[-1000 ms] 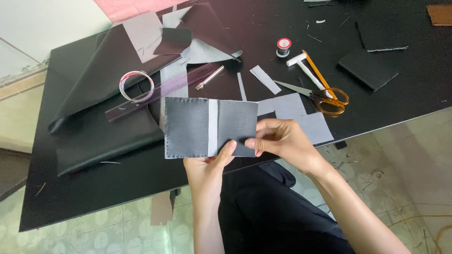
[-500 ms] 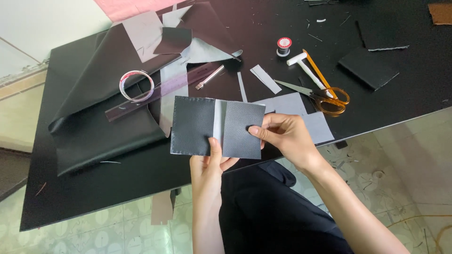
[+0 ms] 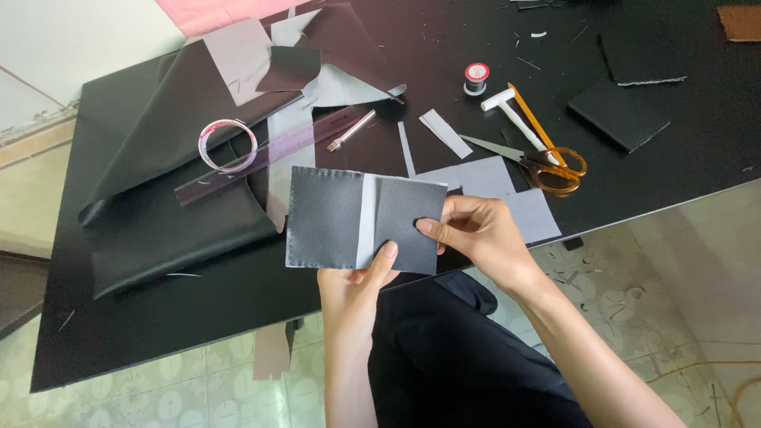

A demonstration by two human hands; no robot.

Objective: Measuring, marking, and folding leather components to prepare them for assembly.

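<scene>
I hold a stitched dark grey leather piece (image 3: 333, 218) with a pale strip down its middle, opened flat above the black table's (image 3: 158, 333) near edge. My left hand (image 3: 357, 277) grips it from below, thumb on its lower edge. My right hand (image 3: 476, 234) pinches its right panel, thumb on the front face.
Orange-handled scissors (image 3: 555, 166), a white tool (image 3: 515, 115), a thread spool (image 3: 476, 78), a tape roll (image 3: 227, 144), a clear ruler (image 3: 261, 154) and a metal tool (image 3: 353, 131) lie behind. Black leather sheets (image 3: 158, 214), grey scraps (image 3: 476, 178) and a black square (image 3: 618, 115) surround them. Tiled floor lies below.
The leather piece has shifted slightly right and tilted a little. My left thumb moved from the right panel toward the lower middle edge. My right hand keeps its pinch.
</scene>
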